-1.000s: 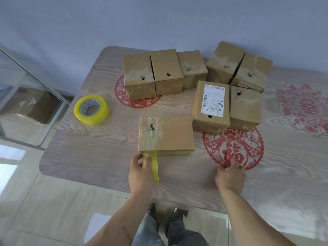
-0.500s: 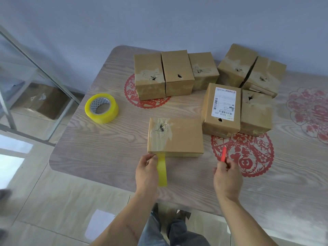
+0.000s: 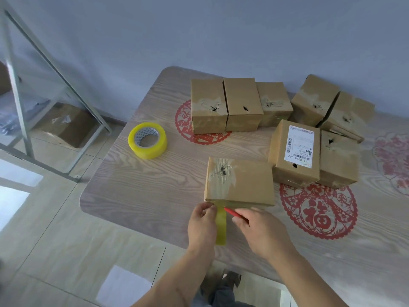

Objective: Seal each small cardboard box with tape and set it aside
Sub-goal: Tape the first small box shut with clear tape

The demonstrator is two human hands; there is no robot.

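box (image 3: pixel 240 181): flat brown cardboard, near tabletop's front edge, torn patch on top
tape strip (image 3: pixel 220 226): yellow, hanging off box's front-left corner
tape roll (image 3: pixel 147 140): yellow, lying flat, left of box

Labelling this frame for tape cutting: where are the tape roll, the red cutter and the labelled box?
tape roll (image 3: pixel 147 149): head view, yellow outer side.
red cutter (image 3: pixel 231 212): head view, exposed tip.
labelled box (image 3: pixel 299 146): head view, white label.

Pale blue wall (image 3: pixel 199 29), beige tiled floor (image 3: pixel 55 229), wood-grain table (image 3: pixel 143 196), metal-framed shelf (image 3: pixel 17 85) at left

Table (image 3: pixel 141 191) bears boxes (image 3: pixel 240 180), tape roll (image 3: pixel 147 140)
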